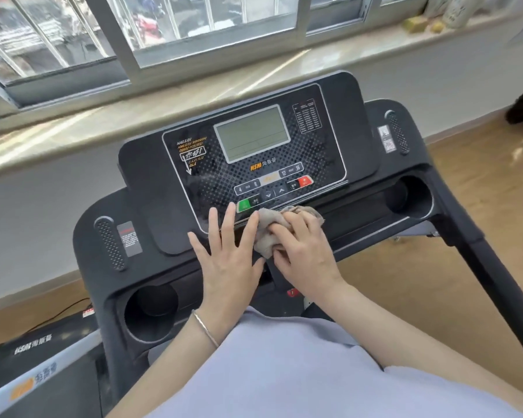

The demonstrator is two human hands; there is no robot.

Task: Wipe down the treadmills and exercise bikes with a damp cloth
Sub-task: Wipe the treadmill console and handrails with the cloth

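while at the console's (194, 182) lower edge, left fingers (233, 221) apart, right fingers (299, 227) tight around cloth (266, 218)

A small exercise room, seemingly within a home, is indicated; a treadmill (369, 140) is set facing a sliding window (194, 28), and its console is fitted with a display (252, 132), numbered buttons and cup holders (151, 312); a branded black and grey base (34, 348) is seen at the lower left, with a black cable (58, 312) laid beside it; the floor (480, 206) is finished in light wood; bottles (456, 7) are kept on the pale stone sill (118, 122).
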